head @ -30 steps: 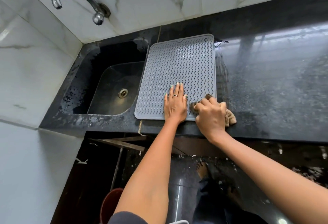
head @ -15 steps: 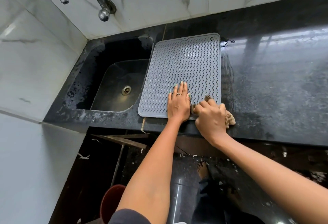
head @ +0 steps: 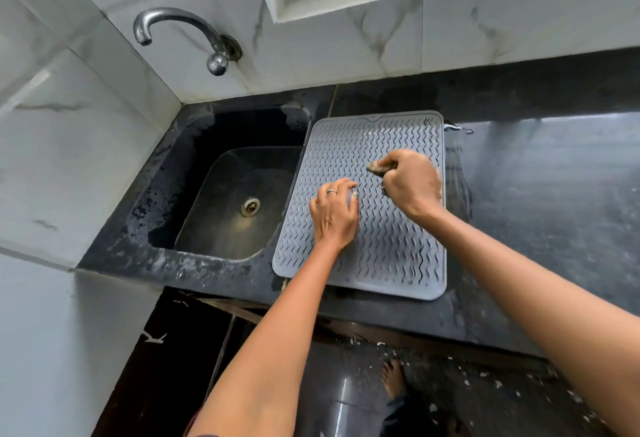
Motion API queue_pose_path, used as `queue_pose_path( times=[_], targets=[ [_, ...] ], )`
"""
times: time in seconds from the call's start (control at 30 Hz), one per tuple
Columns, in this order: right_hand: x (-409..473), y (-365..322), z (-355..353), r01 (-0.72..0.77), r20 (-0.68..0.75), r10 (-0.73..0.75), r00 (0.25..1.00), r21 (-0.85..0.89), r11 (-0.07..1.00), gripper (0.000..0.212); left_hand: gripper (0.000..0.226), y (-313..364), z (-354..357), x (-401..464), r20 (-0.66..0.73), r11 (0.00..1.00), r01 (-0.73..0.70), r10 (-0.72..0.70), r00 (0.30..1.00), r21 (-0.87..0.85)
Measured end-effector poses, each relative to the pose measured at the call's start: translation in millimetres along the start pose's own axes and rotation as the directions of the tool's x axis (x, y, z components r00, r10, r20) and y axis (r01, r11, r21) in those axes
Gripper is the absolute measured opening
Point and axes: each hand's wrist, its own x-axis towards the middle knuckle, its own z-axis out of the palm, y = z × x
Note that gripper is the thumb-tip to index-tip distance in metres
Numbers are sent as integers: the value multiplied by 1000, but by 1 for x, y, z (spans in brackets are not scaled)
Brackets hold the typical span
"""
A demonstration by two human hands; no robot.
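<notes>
A grey ribbed silicone drying mat (head: 391,256) lies on the black stone counter, its left edge reaching over the sink. My right hand (head: 410,183) is over the mat's upper right part, fingers curled round a small brown cloth (head: 375,168) that pokes out at the left of the fist. My left hand (head: 334,213) is over the middle of the mat with its fingers loosely curled, a ring on one finger, holding nothing. Whether its fingertips touch the mat cannot be told.
A dark sink (head: 228,201) with a round drain sits left of the mat, under a metal tap (head: 183,36) on the white tiled wall. The black counter (head: 554,201) stretches to the right, wet and streaked. A bare foot (head: 393,379) stands on the dark floor below.
My right hand has carried the cloth from the mat's near right corner up to its upper right part. My left hand moved from lying flat at the near edge to the mat's middle, fingers now curled.
</notes>
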Motion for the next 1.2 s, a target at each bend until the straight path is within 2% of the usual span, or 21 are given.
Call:
queue_pose_path(
  times=[0.33,0.43,0.53,0.6,0.67,0.73,0.87,0.97,1.1,1.13,1.2],
  targets=[
    [134,7,37,-13,-25,8,1000,-188,982,35,44,6,22,137,211,991,-117,128,969,-62],
    [154,13,50,5,55,9,998,-247,969,41,47,4,33,162,248,986,-154,165,955,-61],
    [160,21,65,-19,132,83,988,-425,905,46,49,0,45,182,344,982,-186,184,921,-27],
    [161,26,75,-18,157,100,982,-458,889,54,51,-3,51,190,390,975,-223,200,899,14],
    [163,31,82,16,157,64,986,-464,886,59,52,-6,58,193,358,970,-237,207,910,42],
    [166,37,85,68,118,-11,993,-486,872,56,53,-7,63,192,317,967,-249,222,922,47],
    [171,36,77,144,71,-125,990,-473,869,33,55,-9,65,193,280,969,-243,223,934,39],
    [152,35,71,141,37,-140,989,-468,872,19,54,-10,67,192,268,971,-236,223,937,20],
    [124,28,64,221,157,-162,974,-522,824,19,55,-10,67,192,255,972,-233,226,940,1],
    [129,25,61,193,162,-128,979,-504,842,18,56,-10,66,191,247,972,-235,229,942,-6],
    [149,21,54,37,67,-11,998,-401,915,19,57,-9,66,190,241,971,-237,234,942,-18]
  ],
)
